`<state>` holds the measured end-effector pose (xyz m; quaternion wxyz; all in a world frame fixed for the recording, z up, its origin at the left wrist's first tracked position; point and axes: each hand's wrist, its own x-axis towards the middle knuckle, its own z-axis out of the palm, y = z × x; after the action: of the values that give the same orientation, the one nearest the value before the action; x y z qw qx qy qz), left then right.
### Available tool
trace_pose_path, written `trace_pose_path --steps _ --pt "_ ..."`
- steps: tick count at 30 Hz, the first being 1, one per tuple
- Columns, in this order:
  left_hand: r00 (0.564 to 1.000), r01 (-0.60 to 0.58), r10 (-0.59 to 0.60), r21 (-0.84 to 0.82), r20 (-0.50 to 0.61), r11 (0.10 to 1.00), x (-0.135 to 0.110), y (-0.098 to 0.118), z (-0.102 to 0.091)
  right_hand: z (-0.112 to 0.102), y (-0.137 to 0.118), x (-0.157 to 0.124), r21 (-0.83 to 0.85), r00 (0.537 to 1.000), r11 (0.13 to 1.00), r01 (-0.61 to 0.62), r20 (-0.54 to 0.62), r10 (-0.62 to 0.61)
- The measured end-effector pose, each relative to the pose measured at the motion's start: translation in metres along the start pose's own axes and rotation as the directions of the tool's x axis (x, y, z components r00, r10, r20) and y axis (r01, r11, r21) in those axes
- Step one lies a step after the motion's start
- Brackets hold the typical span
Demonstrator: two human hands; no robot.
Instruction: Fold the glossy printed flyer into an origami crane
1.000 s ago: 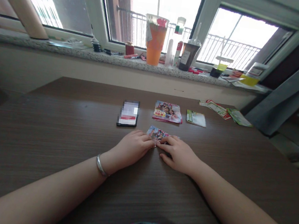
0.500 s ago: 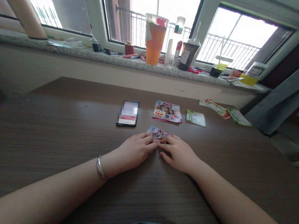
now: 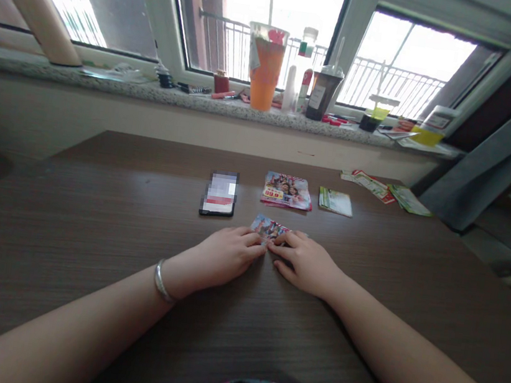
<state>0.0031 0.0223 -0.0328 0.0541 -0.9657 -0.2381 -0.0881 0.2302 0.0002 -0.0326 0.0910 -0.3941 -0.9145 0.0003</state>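
A colourful printed flyer (image 3: 268,225) lies on the brown table straight in front of me, its near part covered by my fingers. My left hand (image 3: 228,256) grips its near left edge, thumb and fingertips together at the paper; a silver bangle circles that wrist. From the other side my right hand (image 3: 306,262) holds the near right edge with bent fingers, the fingertips almost meeting those of the left. Whether the paper is folded under the fingers is hidden. Just beyond, a stack of similar flyers (image 3: 287,191) lies flat.
Left of the stack is a phone (image 3: 220,194) with a blurred screen. To the right lie a small pile of green-and-white papers (image 3: 335,202) and more leaflets (image 3: 373,187). Drink cups, including an orange one (image 3: 265,73), and bottles line the stone windowsill (image 3: 192,100).
My left wrist and bangle have shifted a little to the left, the fingers staying at the flyer. My right hand and the flyer look almost unmoved.
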Motion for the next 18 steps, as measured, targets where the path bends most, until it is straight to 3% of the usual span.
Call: trace_pose_path --steps 10,18 --pt "0.997 -0.012 0.013 0.014 -0.076 1.000 0.000 -0.005 0.000 -0.009 -0.016 -0.001 -0.130 0.982 0.977 -0.169 0.059 0.178" --pt "1.000 -0.008 0.008 0.003 0.001 1.000 -0.004 -0.012 -0.007 -0.011 -0.017 0.000 -0.138 0.978 0.973 -0.185 0.074 0.197"
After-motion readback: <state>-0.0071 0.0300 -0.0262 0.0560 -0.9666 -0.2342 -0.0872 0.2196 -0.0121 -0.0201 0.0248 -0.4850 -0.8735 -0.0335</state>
